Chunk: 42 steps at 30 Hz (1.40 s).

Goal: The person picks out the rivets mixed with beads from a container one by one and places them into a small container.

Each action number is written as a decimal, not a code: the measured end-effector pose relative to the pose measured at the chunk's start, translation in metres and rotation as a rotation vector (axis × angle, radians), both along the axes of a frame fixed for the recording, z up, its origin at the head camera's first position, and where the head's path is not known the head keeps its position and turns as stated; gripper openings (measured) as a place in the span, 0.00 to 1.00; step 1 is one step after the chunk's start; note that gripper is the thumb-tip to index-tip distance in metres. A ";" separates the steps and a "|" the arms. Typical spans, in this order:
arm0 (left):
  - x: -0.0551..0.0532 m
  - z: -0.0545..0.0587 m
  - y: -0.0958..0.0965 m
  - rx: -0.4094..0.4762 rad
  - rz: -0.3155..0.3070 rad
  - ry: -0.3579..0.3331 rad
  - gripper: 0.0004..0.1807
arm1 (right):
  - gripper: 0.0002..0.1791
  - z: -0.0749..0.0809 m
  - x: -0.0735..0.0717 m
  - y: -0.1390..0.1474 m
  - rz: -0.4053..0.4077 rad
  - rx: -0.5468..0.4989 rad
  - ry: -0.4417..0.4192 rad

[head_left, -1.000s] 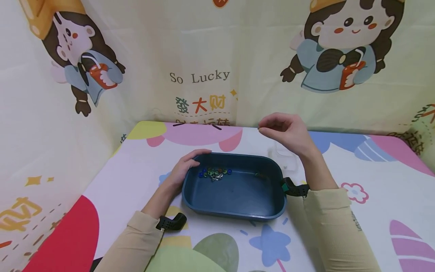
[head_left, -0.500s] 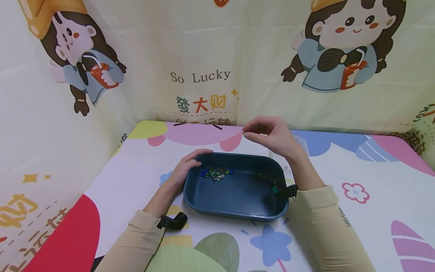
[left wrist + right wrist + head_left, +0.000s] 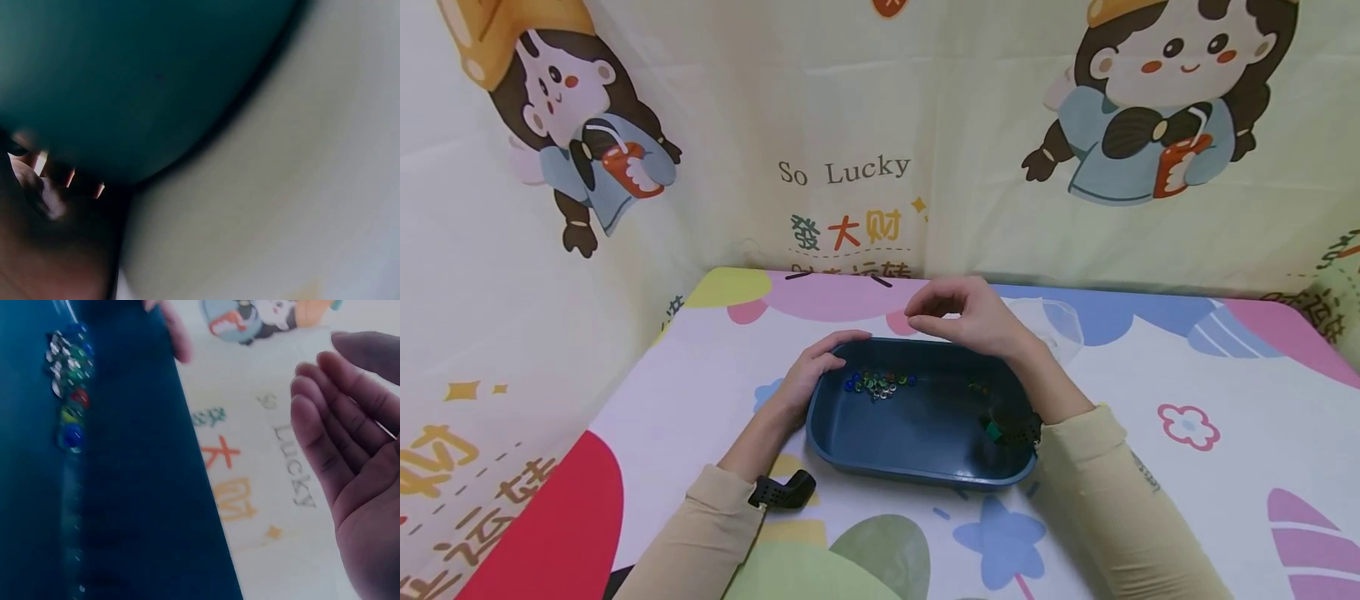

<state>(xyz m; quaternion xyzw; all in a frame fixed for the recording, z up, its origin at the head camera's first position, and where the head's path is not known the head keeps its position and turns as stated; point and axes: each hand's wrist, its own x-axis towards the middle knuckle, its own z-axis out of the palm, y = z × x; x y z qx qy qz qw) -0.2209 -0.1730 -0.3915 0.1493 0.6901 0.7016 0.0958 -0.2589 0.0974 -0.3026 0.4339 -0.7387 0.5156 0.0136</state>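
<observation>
A dark blue plastic basin point(image 3: 917, 433) sits on the table. Glass marbles point(image 3: 880, 382) in blue, green, red and clear lie clustered at its far left; the right wrist view shows a blue marble point(image 3: 73, 434) at the end of the cluster. My left hand point(image 3: 805, 371) grips the basin's left rim, thumb on the inner side. Over the far rim hovers my right hand point(image 3: 966, 317), palm towards the basin, thumb and fingertips drawn close. I cannot tell whether something small sits between those fingertips. In the left wrist view the basin wall point(image 3: 144, 81) hides most of my left hand.
A clear plastic container point(image 3: 1063, 325) stands behind my right wrist, partly hidden by it. The table carries a colourful printed cloth point(image 3: 700, 392). A printed curtain point(image 3: 970, 167) hangs right behind the table's far edge.
My right hand has moved left and down, from beside the clear container to over the basin's far rim. My left hand stays on the rim.
</observation>
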 end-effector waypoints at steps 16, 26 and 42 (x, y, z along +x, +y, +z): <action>0.005 0.002 -0.002 0.022 0.012 -0.026 0.30 | 0.04 -0.022 -0.003 -0.033 0.241 0.124 -0.006; 0.006 0.000 -0.005 0.040 0.006 -0.040 0.30 | 0.07 -0.033 -0.004 -0.037 0.259 0.186 -0.049; -0.002 0.001 -0.004 0.013 0.024 -0.052 0.32 | 0.08 -0.034 -0.005 -0.040 0.232 0.242 -0.061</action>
